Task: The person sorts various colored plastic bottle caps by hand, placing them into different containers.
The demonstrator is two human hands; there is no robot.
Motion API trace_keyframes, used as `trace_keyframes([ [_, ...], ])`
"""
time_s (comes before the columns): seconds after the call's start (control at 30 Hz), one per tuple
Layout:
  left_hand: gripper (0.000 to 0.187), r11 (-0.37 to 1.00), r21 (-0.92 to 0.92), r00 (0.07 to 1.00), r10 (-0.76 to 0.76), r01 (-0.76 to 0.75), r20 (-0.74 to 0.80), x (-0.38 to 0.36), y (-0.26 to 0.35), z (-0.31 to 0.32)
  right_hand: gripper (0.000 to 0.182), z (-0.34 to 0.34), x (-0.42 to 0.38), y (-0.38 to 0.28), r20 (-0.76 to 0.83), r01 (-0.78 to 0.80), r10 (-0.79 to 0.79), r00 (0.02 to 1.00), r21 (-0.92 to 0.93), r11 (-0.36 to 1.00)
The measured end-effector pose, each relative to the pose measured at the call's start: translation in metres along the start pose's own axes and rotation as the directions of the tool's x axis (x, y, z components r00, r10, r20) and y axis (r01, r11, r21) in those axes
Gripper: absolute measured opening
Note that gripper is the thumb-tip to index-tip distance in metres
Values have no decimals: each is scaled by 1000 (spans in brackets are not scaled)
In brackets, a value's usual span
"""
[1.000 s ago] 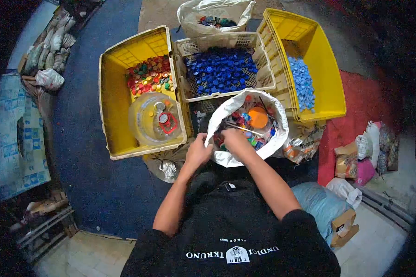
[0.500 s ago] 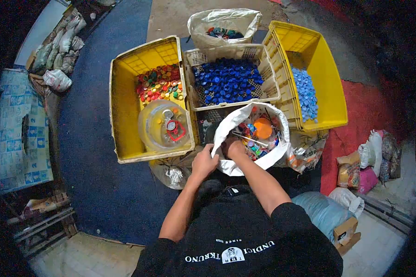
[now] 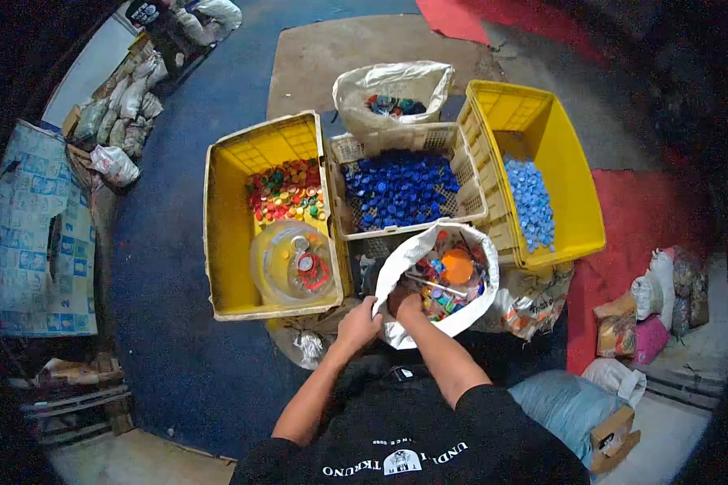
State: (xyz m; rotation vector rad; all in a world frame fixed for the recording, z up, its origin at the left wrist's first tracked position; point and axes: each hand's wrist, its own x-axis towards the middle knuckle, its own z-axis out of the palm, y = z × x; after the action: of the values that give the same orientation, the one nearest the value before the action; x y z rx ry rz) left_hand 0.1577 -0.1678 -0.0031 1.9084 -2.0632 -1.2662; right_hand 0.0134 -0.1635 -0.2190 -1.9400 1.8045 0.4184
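A white sack (image 3: 484,311) stands with its mouth wide, full of mixed plastic bits, among them an orange disc (image 3: 459,265) and a pale stick (image 3: 433,284). My left hand (image 3: 359,326) is closed around the near left part of the sack's rim. Inside the sack, against its left side, is my right hand (image 3: 405,302); its fingers are hidden among the contents, so what they hold does not show.
Behind the sack, a pale crate (image 3: 416,227) holds dark blue caps. A yellow bin (image 3: 218,267) with mixed caps and a clear bottle top (image 3: 281,271) stands left; another yellow bin (image 3: 578,194) with light blue caps stands right. Another sack (image 3: 350,85) is behind.
The view has tilted upward, so the bins and sack appear lower in the picture. My left hand keeps the rim, and my right hand is still inside the sack.
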Motion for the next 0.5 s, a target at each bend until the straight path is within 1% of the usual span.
trace_keyframes([
  [0.03,45,1000,8,999,-22,22,30,-1,4,-2,29,25,11,6,-41,-10,8,999,-56,998],
  [0.07,45,999,18,997,-46,45,63,-2,6,-4,29,17,10,6,-50,-12,8,999,-61,998],
  [0.13,44,998,25,997,-53,52,55,-2,4,1,29,-17,-7,-1,-66,3,-1,998,33,999],
  [0.17,44,999,17,997,-49,49,56,-3,0,4,30,-50,-19,-3,-73,105,-107,992,-30,994],
  [0.2,44,999,8,998,-44,44,52,-1,-4,7,30,-71,-27,-5,-84,106,-109,990,-35,994],
  [0.27,44,999,-9,998,-42,43,44,-2,-8,10,33,-92,-35,-8,-3,86,-86,996,17,996],
  [0.3,44,999,-22,998,-46,47,35,-3,-8,10,35,-60,-19,-2,58,164,-163,985,-13,986],
  [0.33,44,998,-34,998,-49,50,27,-3,-9,10,35,-66,-21,-2,53,165,-164,985,-13,986],
  [0.4,44,998,-46,999,-40,41,20,-3,-9,8,35,-77,-25,-3,167,73,-90,982,109,991],
  [0.43,44,998,-49,999,-49,50,19,-4,-6,5,35,-60,-19,2,159,73,-89,983,104,992],
  [0.47,44,997,-53,998,-58,59,21,-6,-2,4,34,-41,-17,6,85,97,-98,992,21,995],
  [0.5,44,997,-61,998,-53,54,14,-5,-4,8,33,-41,-21,9,12,114,-114,993,-68,991],
])
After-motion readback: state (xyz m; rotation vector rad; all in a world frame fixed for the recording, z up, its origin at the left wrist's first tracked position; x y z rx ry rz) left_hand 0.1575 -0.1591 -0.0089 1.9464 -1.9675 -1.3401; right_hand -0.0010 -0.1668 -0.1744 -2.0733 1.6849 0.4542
